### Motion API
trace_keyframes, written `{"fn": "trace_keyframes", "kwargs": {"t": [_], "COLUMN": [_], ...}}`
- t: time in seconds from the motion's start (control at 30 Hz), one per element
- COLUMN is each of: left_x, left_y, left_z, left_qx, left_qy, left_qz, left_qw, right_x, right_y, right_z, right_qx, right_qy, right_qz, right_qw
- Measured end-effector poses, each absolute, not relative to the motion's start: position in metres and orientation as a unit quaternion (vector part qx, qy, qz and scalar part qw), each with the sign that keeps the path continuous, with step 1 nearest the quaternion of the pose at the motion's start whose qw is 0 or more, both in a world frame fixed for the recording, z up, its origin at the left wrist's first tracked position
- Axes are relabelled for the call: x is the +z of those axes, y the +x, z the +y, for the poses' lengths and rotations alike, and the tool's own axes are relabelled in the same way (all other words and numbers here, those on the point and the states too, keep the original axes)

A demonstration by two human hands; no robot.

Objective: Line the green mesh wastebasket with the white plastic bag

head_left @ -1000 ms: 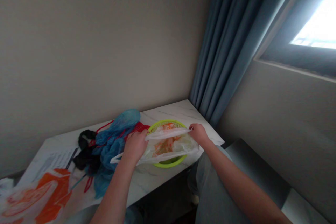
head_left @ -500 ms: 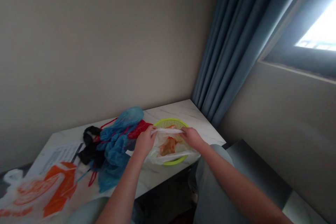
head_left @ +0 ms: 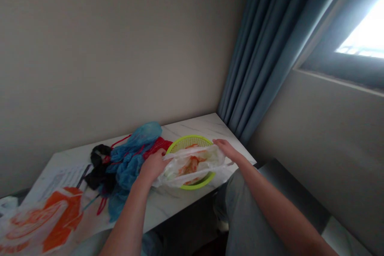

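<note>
A thin white plastic bag (head_left: pixel 171 170) with orange print lies spread over a yellow-green plastic basket (head_left: pixel 193 187), its mouth stretched wide between my hands. My left hand (head_left: pixel 153 165) is closed on the bag's left edge, beside the basket's rim. At the right end of the bag, my right hand (head_left: pixel 227 149) grips its edge, with fingers partly extended. The bag hides most of the basket's inside, while the perforated back wall shows above it.
Left of the basket lies a heap of blue plastic bags (head_left: pixel 129 168), with red (head_left: pixel 157 146) and black bags (head_left: pixel 100 168). An orange-and-white bag (head_left: pixel 45 224) and a printed sheet (head_left: pixel 57 180) lie further left on the marbled white table (head_left: pixel 177 204). A blue curtain (head_left: pixel 255 60) hangs at right.
My hands have moved apart, left hand leftward and right hand rightward. The bag's edge is now pulled wider across the basket, and more of the orange print shows.
</note>
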State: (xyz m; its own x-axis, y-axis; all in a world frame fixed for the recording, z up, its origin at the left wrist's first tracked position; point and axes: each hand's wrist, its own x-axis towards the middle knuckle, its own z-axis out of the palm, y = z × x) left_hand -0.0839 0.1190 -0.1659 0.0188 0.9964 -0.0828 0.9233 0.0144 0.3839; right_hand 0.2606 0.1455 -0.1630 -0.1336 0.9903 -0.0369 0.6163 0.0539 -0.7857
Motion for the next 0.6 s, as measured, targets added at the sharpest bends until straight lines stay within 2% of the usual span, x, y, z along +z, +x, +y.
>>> {"fn": "trace_keyframes", "kwargs": {"t": [0.07, 0.23, 0.43, 0.6], "left_x": [-0.169, -0.166, -0.163, -0.168], "left_y": [-0.086, -0.09, -0.093, -0.09], "left_z": [0.121, 0.117, 0.113, 0.111], "left_qx": [0.137, 0.173, 0.173, 0.178], "left_qy": [0.689, 0.712, 0.752, 0.761], "left_qz": [0.686, 0.652, 0.622, 0.622], "left_qw": [0.187, 0.195, 0.133, 0.055], "right_x": [-0.166, -0.174, -0.18, -0.18], "right_y": [0.261, 0.259, 0.253, 0.245], "right_z": [0.15, 0.161, 0.172, 0.18], "right_qx": [0.348, 0.284, 0.272, 0.333], "right_qy": [-0.608, -0.583, -0.591, -0.62], "right_qz": [-0.661, -0.711, -0.693, -0.656], "right_qw": [0.269, 0.271, 0.309, 0.273]}}
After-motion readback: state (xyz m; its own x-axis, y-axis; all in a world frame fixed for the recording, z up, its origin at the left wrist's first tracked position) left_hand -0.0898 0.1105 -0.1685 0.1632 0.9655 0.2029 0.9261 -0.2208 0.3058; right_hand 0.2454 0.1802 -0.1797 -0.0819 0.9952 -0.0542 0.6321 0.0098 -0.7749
